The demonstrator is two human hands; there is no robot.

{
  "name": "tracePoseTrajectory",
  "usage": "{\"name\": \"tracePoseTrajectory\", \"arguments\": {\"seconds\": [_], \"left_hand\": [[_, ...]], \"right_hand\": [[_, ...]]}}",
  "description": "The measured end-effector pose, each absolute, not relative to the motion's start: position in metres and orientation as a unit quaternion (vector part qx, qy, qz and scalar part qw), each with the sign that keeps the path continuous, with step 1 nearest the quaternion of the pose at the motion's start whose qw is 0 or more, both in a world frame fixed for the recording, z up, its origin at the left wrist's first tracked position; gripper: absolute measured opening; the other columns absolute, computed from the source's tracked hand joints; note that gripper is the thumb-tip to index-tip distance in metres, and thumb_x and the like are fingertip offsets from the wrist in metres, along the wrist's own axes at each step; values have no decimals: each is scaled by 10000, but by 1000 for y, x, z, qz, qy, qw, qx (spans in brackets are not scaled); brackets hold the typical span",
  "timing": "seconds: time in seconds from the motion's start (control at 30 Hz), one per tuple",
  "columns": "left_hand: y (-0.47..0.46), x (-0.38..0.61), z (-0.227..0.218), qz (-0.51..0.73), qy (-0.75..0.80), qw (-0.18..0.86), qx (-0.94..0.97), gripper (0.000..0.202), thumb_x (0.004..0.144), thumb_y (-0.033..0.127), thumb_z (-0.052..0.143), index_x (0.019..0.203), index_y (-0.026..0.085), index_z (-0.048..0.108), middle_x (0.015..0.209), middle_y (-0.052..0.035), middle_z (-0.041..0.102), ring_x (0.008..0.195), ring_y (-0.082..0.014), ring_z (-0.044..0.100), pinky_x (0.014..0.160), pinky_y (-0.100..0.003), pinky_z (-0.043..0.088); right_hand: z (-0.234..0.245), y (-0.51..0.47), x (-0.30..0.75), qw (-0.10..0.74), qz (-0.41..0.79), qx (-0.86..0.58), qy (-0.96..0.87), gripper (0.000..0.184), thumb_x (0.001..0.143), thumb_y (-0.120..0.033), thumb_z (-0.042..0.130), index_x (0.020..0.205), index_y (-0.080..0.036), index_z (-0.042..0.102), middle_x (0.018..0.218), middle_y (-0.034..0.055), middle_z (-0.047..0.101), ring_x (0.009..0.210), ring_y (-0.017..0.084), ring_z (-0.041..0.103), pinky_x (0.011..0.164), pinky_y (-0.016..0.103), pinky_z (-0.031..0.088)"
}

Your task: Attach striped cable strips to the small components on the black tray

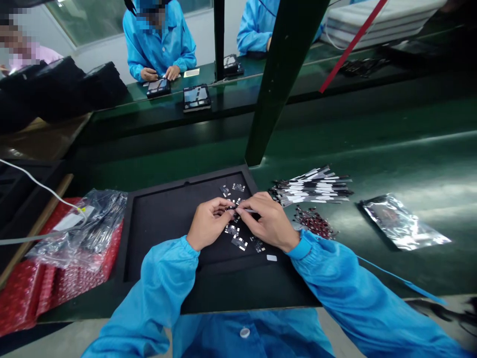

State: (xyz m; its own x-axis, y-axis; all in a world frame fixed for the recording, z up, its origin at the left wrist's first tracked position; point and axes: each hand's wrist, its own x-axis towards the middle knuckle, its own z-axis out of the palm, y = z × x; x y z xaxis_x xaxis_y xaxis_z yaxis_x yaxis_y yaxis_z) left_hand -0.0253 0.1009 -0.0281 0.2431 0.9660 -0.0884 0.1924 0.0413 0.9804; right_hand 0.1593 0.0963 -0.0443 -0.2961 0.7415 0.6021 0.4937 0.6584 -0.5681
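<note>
My left hand [209, 222] pinches a small black circuit board between thumb and fingertips; the fingers mostly cover it. Against it, my right hand [269, 219] is closed on a thin pale strip, like a flat cable, and the two hands' fingertips nearly meet. Exactly how board and strip touch is hidden. Below them lies a shallow black foam tray [164, 233]. Several loose circuit boards [239, 242] are scattered in its right part, around my fingers. To the right of the tray sits a pile of black-and-white flat strips [313, 186].
Small dark-red parts [315, 222] form a heap beside my right wrist. A silvery bag [404, 221] lies farther right. At left are a clear bag [85, 223] and red bubble wrap [22, 293]. A green post [276, 84] rises behind the tray; co-workers sit across the bench.
</note>
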Motion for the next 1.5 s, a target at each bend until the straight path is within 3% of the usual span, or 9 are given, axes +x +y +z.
{"name": "tracePoseTrajectory", "arguments": {"seconds": [0.4, 0.67, 1.07, 1.5], "left_hand": [[100, -27, -27, 373, 497, 495, 607, 221, 808, 316, 743, 954, 150, 733, 858, -78, 734, 789, -183, 678, 691, -287, 559], [100, -27, -28, 384, 482, 515, 596, 192, 816, 291, 731, 944, 148, 739, 813, -58, 737, 734, -169, 680, 674, -279, 548], [99, -28, -24, 383, 496, 452, 635, 155, 833, 295, 732, 928, 178, 766, 877, -49, 763, 799, -180, 696, 695, -264, 532], [99, -28, -26, 404, 489, 477, 609, 170, 807, 307, 766, 904, 170, 743, 853, -52, 744, 798, -177, 687, 700, -267, 529]], "right_hand": [[-41, 95, 159, 454, 132, -388, -791, 97, 929, -141, 593, 858, -199, 624, 740, 15, 682, 679, 169, 559, 759, 376, 423], [-39, 95, 159, 460, 139, -388, -786, 106, 927, -136, 589, 857, -205, 628, 748, 18, 695, 679, 174, 572, 751, 378, 425], [-38, 94, 158, 459, 142, -392, -784, 115, 933, -151, 574, 849, -208, 628, 734, 22, 692, 666, 172, 568, 749, 386, 434], [-35, 94, 158, 476, 144, -382, -779, 106, 927, -137, 585, 862, -208, 629, 742, 21, 689, 662, 164, 555, 745, 383, 435]]}}
